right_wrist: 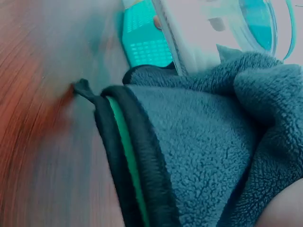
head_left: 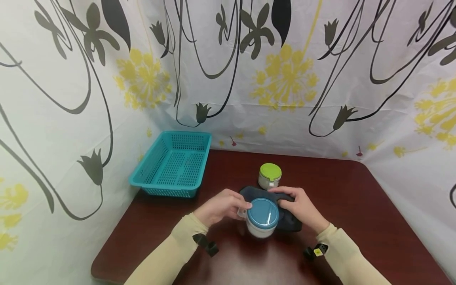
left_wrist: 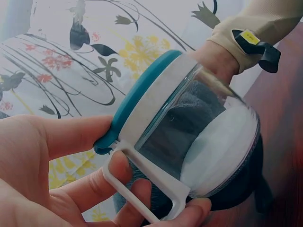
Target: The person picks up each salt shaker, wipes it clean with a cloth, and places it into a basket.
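Observation:
My left hand (head_left: 228,206) pinches the white handle of a clear jar (head_left: 263,214) with a blue lid. In the left wrist view, the thumb of that hand (left_wrist: 33,165) lies at the lid's edge, fingers curled through the handle. The jar (left_wrist: 208,137) is tilted there, with something white at its base. My right hand (head_left: 303,208) grips a dark grey towel (head_left: 289,222) beside the jar. Up close in the right wrist view, the fluffy towel (right_wrist: 199,127) is bunched against the jar, its dark edging hanging down. Only a bit of the right hand (right_wrist: 286,208) shows there.
Behind the towel stands a smaller jar with a green lid (head_left: 270,172). A turquoise plastic basket (head_left: 171,191) sits at the table's back left. The dark red wooden table (head_left: 360,221) has rounded corners, and a flower-patterned curtain (head_left: 228,91) hangs around its back and sides.

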Demonstrator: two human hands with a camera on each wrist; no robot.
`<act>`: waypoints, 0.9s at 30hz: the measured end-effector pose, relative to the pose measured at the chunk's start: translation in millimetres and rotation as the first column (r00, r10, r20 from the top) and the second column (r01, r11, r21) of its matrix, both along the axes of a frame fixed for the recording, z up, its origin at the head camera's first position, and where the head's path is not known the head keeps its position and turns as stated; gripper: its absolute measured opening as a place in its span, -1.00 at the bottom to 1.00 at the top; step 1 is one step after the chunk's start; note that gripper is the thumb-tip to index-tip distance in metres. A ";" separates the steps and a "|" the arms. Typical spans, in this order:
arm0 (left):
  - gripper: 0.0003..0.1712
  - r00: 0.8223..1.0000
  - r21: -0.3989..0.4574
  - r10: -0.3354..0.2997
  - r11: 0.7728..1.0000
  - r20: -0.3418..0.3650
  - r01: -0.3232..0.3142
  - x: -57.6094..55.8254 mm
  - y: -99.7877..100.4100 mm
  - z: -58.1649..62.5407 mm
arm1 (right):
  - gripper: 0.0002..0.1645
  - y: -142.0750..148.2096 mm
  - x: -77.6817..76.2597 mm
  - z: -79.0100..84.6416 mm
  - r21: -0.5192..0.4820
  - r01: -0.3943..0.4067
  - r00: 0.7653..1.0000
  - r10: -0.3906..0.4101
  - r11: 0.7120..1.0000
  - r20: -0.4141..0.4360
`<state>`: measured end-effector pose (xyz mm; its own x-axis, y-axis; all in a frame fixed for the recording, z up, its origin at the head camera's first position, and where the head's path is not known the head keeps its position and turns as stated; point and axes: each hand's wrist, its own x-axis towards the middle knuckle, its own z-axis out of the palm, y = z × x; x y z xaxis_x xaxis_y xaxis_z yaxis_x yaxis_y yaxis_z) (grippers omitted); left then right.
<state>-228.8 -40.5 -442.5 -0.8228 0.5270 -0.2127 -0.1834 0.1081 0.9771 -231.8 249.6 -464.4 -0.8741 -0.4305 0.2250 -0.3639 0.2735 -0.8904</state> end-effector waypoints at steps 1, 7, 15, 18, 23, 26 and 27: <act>-0.72 1.000 0.001 -0.009 1.000 0.007 0.009 0.1 0.5 -1.1 | -0.58 0.2 0.1 -0.7 -0.001 -0.013 1.000 0.013 1.000 0.027; -0.76 0.999 -0.005 -0.037 0.999 0.033 0.037 2.2 3.0 -2.9 | -0.40 -2.5 -1.0 1.0 -0.003 -0.167 0.970 0.165 0.986 0.178; -0.76 1.000 -0.009 0.004 1.000 0.019 -0.003 0.5 1.2 2.6 | -0.32 1.4 3.3 6.8 0.053 -0.137 0.983 0.129 0.989 0.131; -0.73 0.999 -0.004 0.044 0.999 0.001 -0.044 -3.7 -1.7 4.6 | -0.34 4.0 5.5 9.1 0.045 -0.075 0.992 0.070 0.996 0.109; -0.74 0.985 0.020 0.170 0.985 -0.004 -0.170 -10.1 -5.8 1.3 | -0.39 9.6 8.3 8.6 0.013 -0.003 0.996 0.001 1.000 0.094; -0.75 0.966 0.058 0.260 0.964 0.014 -0.260 -12.5 -5.3 -0.6 | -0.40 11.1 9.7 7.5 -0.004 0.027 0.997 -0.026 1.000 0.070; -0.75 0.957 0.075 0.288 0.954 0.025 -0.289 -13.1 -4.6 -1.1 | -0.40 10.8 10.4 7.4 -0.009 0.037 0.998 -0.037 0.999 0.056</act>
<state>-241.9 -45.1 -443.6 -0.9395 0.2828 -0.1934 -0.2093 -0.0270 0.9775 -221.4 260.5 -456.9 -0.9008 -0.3955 0.1793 -0.3032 0.2770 -0.9118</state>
